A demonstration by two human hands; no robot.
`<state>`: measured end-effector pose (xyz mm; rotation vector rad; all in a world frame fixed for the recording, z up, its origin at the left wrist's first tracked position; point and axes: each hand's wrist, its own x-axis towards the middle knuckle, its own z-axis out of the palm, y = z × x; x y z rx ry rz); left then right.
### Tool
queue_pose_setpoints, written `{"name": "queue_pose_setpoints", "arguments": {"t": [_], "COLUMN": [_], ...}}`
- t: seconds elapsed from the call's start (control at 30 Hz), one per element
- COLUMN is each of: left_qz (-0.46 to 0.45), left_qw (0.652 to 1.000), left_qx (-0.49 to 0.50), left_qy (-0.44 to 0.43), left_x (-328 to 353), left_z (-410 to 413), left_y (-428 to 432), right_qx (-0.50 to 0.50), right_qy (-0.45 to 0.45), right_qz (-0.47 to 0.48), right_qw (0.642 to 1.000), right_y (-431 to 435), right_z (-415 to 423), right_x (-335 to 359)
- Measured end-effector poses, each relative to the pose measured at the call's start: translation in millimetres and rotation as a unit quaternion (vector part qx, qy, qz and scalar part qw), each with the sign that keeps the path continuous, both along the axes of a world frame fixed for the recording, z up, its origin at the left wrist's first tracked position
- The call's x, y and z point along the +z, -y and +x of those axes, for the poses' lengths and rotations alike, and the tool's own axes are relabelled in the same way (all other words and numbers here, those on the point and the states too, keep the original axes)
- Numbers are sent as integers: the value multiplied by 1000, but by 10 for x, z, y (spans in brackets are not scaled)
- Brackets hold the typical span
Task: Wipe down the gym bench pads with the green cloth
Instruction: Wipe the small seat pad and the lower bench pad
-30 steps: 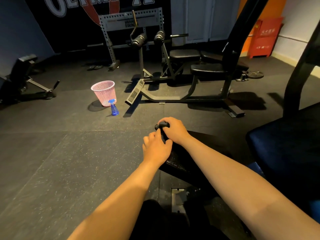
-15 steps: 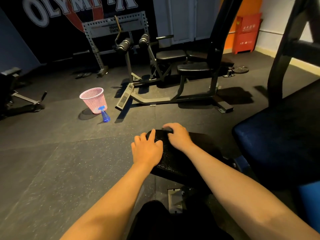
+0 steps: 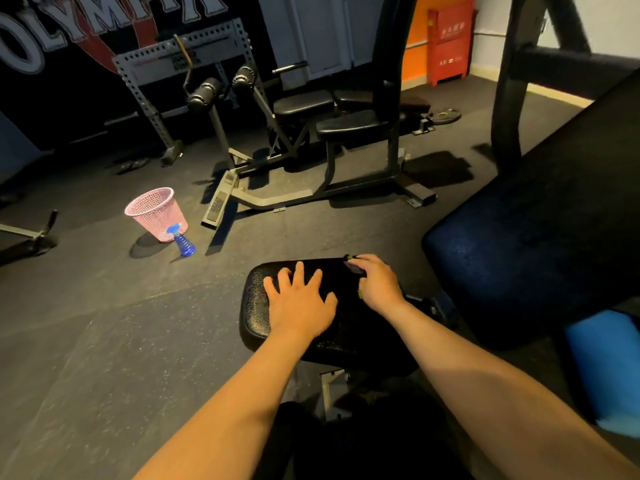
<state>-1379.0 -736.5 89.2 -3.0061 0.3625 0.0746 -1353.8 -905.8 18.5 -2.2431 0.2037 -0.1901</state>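
— What sort of place is this?

— A gym. Speckled rubber flooring [image 3: 86, 341] covers the ground, and the dark wall carries a mural [image 3: 104, 19] with large white "OLYMPIA" lettering, partly cut off.

— What equipment shows it?

— A grey perforated steel rack [image 3: 149, 74] stands by that wall. Mid-floor sits a machine with 2 roller pads [image 3: 204, 91] and black padded seats [image 3: 349, 125], with a weight plate [image 3: 446, 116] lying on the floor just beyond. Close up are a black bench pad [image 3: 256, 306] and a blue padded bench [image 3: 519, 244].

— Anything else?

— A pink mesh basket [image 3: 156, 213] and a blue spray bottle [image 3: 184, 241] stand on the floor, touching.
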Motion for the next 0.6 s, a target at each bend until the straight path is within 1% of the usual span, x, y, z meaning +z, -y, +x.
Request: {"name": "queue_pose_setpoints", "arguments": {"t": [0.13, 0.23, 0.27, 0.3, 0.4, 0.47, 0.53, 0.6], "left_qz": [12, 19, 21, 22, 22, 25, 25, 15], "left_qw": [1000, 1000, 1000, 1000, 999, 999, 999, 999], "left_qx": [-10, -5, -4, -5, -4, 3, 11, 4], "left_qy": [12, 13, 16, 17, 24, 33, 36, 31], "left_x": [-55, -63, -67, -72, -94, -105, -119, -150], "left_z": [-13, -18, -23, -31, -22, -28, -63, -143], "left_y": [21, 22, 35, 43, 44, 35, 79, 201], "right_qx": [-77, -105, -94, -62, 95, 149, 145, 89], "right_qy": [-28, -36, -32, -23, 10, 16, 8, -6], "right_qz": [54, 72, 66, 63, 61, 52, 46, 39], "right_qw": [995, 991, 993, 996, 994, 987, 988, 995], "right_y": [357, 273, 195, 87, -300, -422, -313, -67], "right_z": [-139, -88, -46, -2, 86, 110, 109, 72], "right_x": [-207, -109, -37, 47, 306, 378, 315, 149]}}
